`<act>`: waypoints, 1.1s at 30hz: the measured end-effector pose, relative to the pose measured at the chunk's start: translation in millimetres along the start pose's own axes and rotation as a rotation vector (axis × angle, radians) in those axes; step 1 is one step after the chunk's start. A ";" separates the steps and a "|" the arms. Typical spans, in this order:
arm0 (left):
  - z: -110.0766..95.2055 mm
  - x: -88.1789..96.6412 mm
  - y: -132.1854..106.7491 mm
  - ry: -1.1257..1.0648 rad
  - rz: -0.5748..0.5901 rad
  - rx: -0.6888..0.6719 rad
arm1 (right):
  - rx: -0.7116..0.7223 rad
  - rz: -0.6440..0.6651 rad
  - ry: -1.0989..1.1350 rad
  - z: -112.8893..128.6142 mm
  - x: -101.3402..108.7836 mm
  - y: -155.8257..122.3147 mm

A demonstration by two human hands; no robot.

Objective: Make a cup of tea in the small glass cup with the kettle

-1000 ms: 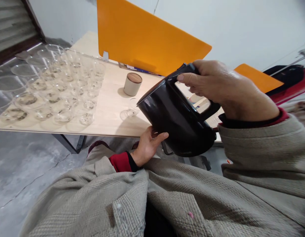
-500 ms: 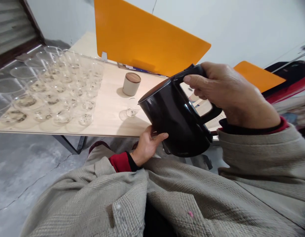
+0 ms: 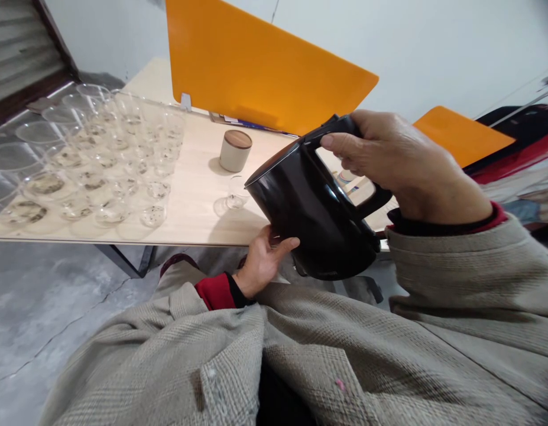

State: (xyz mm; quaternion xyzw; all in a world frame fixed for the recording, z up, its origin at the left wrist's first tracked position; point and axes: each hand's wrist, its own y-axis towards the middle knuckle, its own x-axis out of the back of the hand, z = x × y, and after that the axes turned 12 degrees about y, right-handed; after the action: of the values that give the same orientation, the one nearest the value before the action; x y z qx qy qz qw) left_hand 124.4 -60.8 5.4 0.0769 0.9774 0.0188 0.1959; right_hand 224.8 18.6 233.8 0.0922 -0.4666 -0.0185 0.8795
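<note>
My right hand (image 3: pixel 389 157) grips the handle of a black electric kettle (image 3: pixel 313 207), thumb along its top. The kettle is held tilted, its spout down to the left. Against the kettle's lower left side is my left hand (image 3: pixel 260 263), its thumb over the body and its fingers partly hidden by the kettle. Just left of the spout, a small clear cup (image 3: pixel 236 198) stands on the table; whether liquid is flowing cannot be seen. Behind the cup stands a pale canister (image 3: pixel 234 155) with a wooden lid.
Several clear plastic cups (image 3: pixel 94 180) with dark bits at the bottom crowd the left of the wooden table (image 3: pixel 198 228). An orange divider (image 3: pixel 265 65) rises along the table's back. Pens and papers lie at its foot. Red and dark cloth (image 3: pixel 513 148) is at far right.
The kettle and my right hand have shifted slightly left, with the spout a little nearer the small cup. My left hand has barely moved.
</note>
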 end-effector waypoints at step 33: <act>0.5 -1.1 -1.3 -0.006 0.001 0.043 | 0.032 0.029 -0.080 -5.2 -1.9 11.7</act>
State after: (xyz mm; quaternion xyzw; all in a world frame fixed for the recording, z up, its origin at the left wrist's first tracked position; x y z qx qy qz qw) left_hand 125.4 -62.3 5.3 0.0814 0.9770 -0.0025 0.1969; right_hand 227.3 31.1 231.5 0.0986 -0.5029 -0.0021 0.8587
